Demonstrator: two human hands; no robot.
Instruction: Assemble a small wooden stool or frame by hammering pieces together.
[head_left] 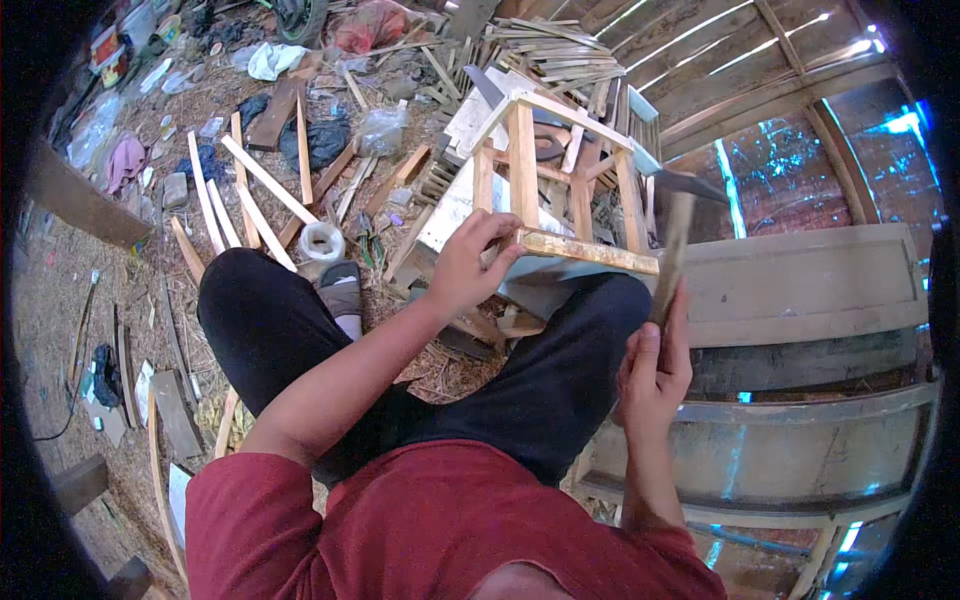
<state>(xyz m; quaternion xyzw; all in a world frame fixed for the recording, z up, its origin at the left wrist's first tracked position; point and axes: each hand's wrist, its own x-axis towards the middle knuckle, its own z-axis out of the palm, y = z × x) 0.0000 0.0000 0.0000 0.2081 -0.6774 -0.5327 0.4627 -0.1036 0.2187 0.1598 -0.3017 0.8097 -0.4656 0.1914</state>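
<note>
"Left of the wooden frame (pixel 523 165), what containers do you see?"

"From my remote seat, a round white tub (pixel 322 241); its contents I can't tell. Beyond it, farthest from the frame, sits a red container (pixel 115 71), any lettering too small for me to read. Nearer the frame lies a clear plastic bag (pixel 383 131)."

"And the hands?"

"I see the left hand (pixel 465 262) at the frame's near left corner, thumb and fingers pinching the end of its near rail (pixel 590 250). Right of the frame, the right hand (pixel 650 375) has its fingers clamped around the hammer (pixel 673 250)."

"Where's the frame?"

"Its near rail shows just beyond the right knee (pixel 615 300)."
</note>
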